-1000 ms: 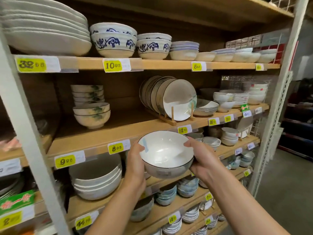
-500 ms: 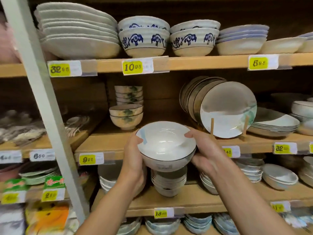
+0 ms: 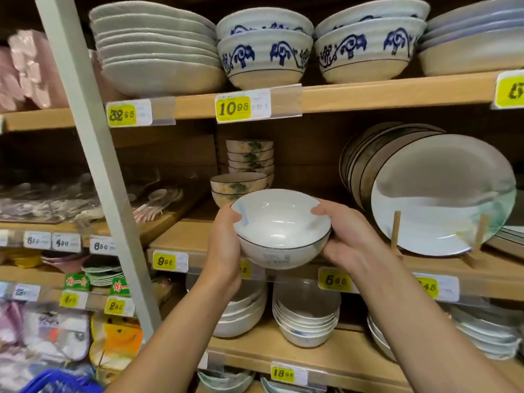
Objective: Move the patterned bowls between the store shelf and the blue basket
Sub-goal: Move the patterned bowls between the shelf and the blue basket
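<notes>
Bowl (image 3: 279, 231): glazed ceramic, rigid, slick, breakable, probably moderate weight. Left hand (image 3: 225, 248), right hand (image 3: 350, 241) fingers curled round opposite rim sides; best support under base.

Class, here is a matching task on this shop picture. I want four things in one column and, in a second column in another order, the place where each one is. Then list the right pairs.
Things
1. white bowl
2. blue-patterned bowls
3. large plate
4. blue basket

Places
A. standing on edge in the wooden rack
B. bottom left corner of the view
C. held between the left hand and the right hand
D. stacked on the top shelf, above the 10.95 price tag

Pairs: 1-C, 2-D, 3-A, 4-B
</notes>
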{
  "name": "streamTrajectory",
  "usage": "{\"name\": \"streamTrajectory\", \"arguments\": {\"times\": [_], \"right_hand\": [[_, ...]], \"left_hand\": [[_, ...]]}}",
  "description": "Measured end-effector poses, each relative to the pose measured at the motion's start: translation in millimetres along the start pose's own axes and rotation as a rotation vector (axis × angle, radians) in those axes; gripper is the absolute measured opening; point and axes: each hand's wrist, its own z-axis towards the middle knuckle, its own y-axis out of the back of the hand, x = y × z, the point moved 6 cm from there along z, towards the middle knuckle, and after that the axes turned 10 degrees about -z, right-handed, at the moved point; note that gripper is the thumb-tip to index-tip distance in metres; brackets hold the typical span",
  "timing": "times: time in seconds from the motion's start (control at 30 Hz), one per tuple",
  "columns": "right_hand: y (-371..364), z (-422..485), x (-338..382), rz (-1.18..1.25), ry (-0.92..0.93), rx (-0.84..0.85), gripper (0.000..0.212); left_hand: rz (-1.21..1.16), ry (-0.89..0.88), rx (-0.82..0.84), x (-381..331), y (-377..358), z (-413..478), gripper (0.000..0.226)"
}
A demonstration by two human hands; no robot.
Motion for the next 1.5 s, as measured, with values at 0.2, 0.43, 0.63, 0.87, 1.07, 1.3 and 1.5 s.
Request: {"name": "streamTrajectory", "arguments": {"times": [0.2,0.43,0.63,0.87,1.07,1.3,1.5], "right_hand": [[-4,24,12,0.027,0.032,-0.054,0.034],[-8,46,12,-0.01,0.133,-0.043,0.029],[-20,58,2,-0.091,0.211,-0.083,0.03],[-8,67,7,0.149,0.172,-0.153,0.027],[-5,74,16,0.112,0.043,-0.068,0.045],[-15,78,11,-0.013,-0.064,-0.022,0.017],[4,70,6,0.017,0.181,-0.175,0.033]], "left_hand": [[-0.105,0.075,0.022,3,-15,33,0.038],[-0.274,0.191,-0.023,10,-21,70,0.024],[-0.275,0.231,-0.001,10,-26,83,0.023],[-0.131,0.257,0.133,13,-38,87,0.035],[-0.214,0.437,0.344,18,-34,92,0.041],[-0.241,0.676,0.46,26,-32,89,0.044],[-0.301,0.521,0.266,26,-32,86,0.037]]}}
